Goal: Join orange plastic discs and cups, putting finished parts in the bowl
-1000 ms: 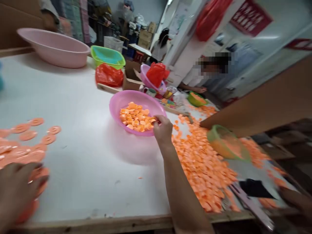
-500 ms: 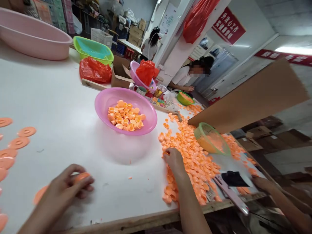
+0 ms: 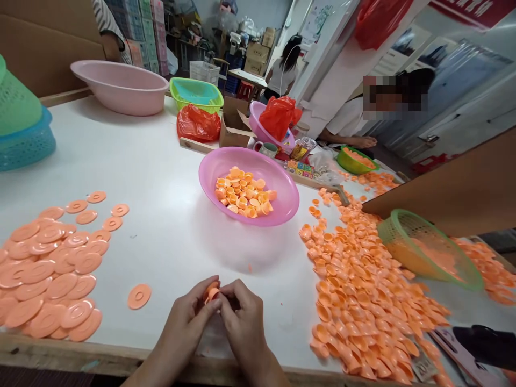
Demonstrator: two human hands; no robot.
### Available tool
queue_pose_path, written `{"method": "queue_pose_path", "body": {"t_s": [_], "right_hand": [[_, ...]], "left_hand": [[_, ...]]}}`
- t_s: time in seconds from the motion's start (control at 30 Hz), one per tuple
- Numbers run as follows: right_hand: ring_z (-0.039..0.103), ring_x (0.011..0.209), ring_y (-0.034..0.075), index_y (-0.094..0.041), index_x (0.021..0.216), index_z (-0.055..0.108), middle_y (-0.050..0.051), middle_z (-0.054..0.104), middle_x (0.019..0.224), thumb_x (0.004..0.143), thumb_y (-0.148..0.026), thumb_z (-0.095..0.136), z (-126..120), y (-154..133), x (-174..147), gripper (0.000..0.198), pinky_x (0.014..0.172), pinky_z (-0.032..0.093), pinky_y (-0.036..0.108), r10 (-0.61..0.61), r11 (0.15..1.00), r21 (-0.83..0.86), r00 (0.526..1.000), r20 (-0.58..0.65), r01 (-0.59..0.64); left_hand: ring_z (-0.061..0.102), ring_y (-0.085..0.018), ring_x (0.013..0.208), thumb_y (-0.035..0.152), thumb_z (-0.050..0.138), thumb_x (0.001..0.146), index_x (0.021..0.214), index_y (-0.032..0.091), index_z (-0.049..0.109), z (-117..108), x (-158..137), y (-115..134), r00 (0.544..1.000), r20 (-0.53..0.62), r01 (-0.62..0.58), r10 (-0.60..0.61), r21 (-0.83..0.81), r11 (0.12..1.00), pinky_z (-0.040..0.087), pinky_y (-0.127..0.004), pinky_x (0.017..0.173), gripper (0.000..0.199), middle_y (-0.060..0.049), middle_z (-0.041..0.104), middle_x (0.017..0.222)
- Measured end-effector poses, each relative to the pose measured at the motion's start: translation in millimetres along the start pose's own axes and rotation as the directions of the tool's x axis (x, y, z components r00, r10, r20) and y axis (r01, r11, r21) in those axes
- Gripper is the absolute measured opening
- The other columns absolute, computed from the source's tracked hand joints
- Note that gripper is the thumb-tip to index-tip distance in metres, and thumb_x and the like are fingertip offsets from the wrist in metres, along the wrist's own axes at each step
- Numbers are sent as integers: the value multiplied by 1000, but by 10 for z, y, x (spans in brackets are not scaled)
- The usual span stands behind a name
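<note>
Close to the table's front edge, my left hand [image 3: 192, 317] and my right hand [image 3: 244, 317] meet, fingertips pinched around a small orange plastic cup [image 3: 212, 293]. Fingers partly cover it, so I cannot tell whether it is one piece or two. Beyond them stands a pink-purple basin [image 3: 286, 201] holding several similar orange cups [image 3: 244, 193]. A large heap of orange cups [image 3: 358, 290] spreads to the right. Left of my hands lies a single flat orange disc [image 3: 139, 296], apart from a pile of such discs [image 3: 48, 269].
A green mesh basket [image 3: 435, 247] lies tipped on the right beside a cardboard panel [image 3: 451, 188]. A pink tool [image 3: 463, 357] rests at the front right. Behind are a pale pink tub [image 3: 124, 88], a red bag [image 3: 198, 122] and a co-worker [image 3: 350, 118].
My right hand has left the heap of cups and come to my left hand. Both now meet at the orange cup. The view has turned left, showing more of the disc pile.
</note>
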State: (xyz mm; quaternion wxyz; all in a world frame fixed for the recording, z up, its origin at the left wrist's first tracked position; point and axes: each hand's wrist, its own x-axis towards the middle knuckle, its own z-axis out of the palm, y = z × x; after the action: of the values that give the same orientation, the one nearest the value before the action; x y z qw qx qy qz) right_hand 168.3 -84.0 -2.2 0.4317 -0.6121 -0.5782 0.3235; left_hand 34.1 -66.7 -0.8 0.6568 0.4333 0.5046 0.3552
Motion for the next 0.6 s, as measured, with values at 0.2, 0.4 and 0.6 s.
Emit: {"method": "queue_pose_path", "body": {"t_s": [0.2,0.4,0.6], "right_hand": [[63,65,14,-21,82,63,1,67,75,86,-13,51,-6,1,-16,15,60,49,24,-138,989,-60,990,9,138],[62,66,14,-21,80,60,0,64,73,81,-7,47,115,-14,-47,19,60,48,25,-171,980,-108,985,-7,169],[61,73,16,-21,98,58,2,63,87,77,-5,44,72,-98,-19,30,64,50,27,-117,986,-117,992,39,121]], "left_hand": [[70,-24,98,49,61,86,117,21,69,-37,-53,-51,996,3,-94,94,69,993,57,-35,89,43,-9,74,114],[67,-25,108,44,62,86,117,22,69,-48,-115,-155,989,-64,-129,131,31,991,56,-33,93,39,-10,71,121],[67,-22,107,41,59,89,127,24,60,-50,-115,-127,988,4,-152,152,12,988,54,-32,95,42,-8,70,121]]}}
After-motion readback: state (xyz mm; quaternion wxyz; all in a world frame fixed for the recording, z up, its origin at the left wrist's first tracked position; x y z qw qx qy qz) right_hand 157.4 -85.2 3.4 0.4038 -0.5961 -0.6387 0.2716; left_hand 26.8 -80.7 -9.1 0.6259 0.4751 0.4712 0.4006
